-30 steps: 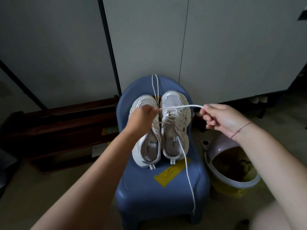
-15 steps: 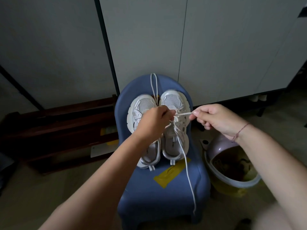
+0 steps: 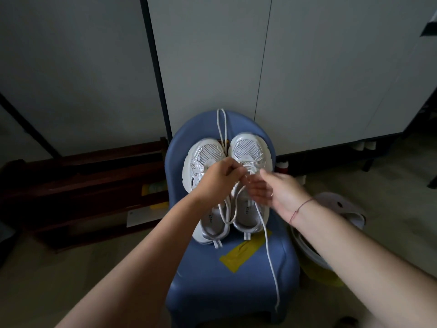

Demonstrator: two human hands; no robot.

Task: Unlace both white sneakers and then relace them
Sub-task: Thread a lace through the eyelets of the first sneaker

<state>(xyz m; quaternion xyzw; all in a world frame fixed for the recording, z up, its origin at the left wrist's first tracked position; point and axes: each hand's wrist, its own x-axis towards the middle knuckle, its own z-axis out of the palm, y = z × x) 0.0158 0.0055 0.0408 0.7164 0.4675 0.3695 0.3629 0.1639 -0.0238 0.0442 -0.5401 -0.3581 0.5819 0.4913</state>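
Since the right hand (image 3: 274, 189) has come in from its sideways pull of a second ago, the lace (image 3: 267, 242) no longer runs taut out to the right. It now sags in a loose loop over the heel openings, and its free end trails off the front edge of the blue chair (image 3: 224, 287). The left hand (image 3: 217, 179) stays at the eyelet rows of the right-side sneaker (image 3: 248, 162), fingers curled and pinching the lace. The right hand's fingers look loosely extended, tips meeting the left hand; whether they grip the lace I cannot tell, as the contact is hidden. Both sneakers stand side by side on the chair seat, toes away from the person. The left-side sneaker (image 3: 203, 155) shows no crossings that I can make out, and a second lace (image 3: 221, 124) hangs over the chair back. Reading: one pull stroke is done and the hands are regripping for the next eyelet. This shoe is probably mid-way, with much of the task remaining.
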